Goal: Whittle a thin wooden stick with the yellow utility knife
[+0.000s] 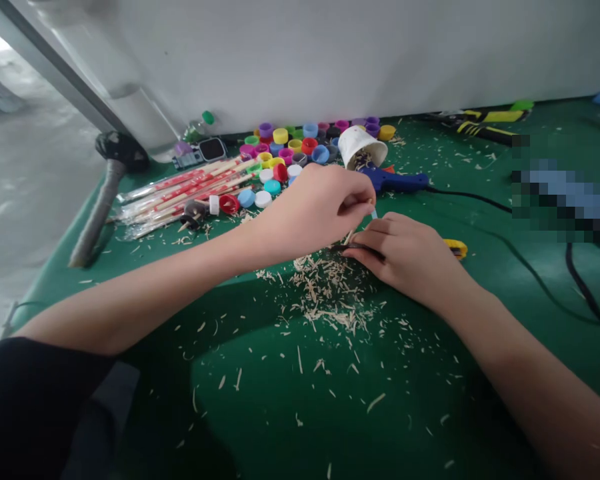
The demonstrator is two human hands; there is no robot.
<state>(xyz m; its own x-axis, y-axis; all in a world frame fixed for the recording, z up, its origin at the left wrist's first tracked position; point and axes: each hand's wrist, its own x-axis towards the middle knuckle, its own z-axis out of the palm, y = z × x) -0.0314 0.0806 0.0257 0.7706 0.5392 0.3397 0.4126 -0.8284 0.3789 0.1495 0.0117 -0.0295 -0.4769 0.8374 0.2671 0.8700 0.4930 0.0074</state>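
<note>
My left hand (310, 210) is closed in a pinch around a thin wooden stick (350, 236), most of which the fingers hide. A small pale blue piece (374, 213) shows just below its fingertips. My right hand (413, 257) is wrapped around a utility knife; the yellow end of the knife (457, 249) sticks out behind the hand, and its dark front part reaches toward the stick. Both hands are close together, over a heap of pale wood shavings (333, 290) on the green tabletop (280, 413).
Behind my hands lie many coloured bottle caps (280, 137), a tipped white cup (363, 147) and a blue glue gun (400, 180) with a cord. Wrapped chopsticks (190, 190), a hammer (100, 207) and a smartwatch (213, 149) are at left. Yellow-black pliers (490, 127) lie back right.
</note>
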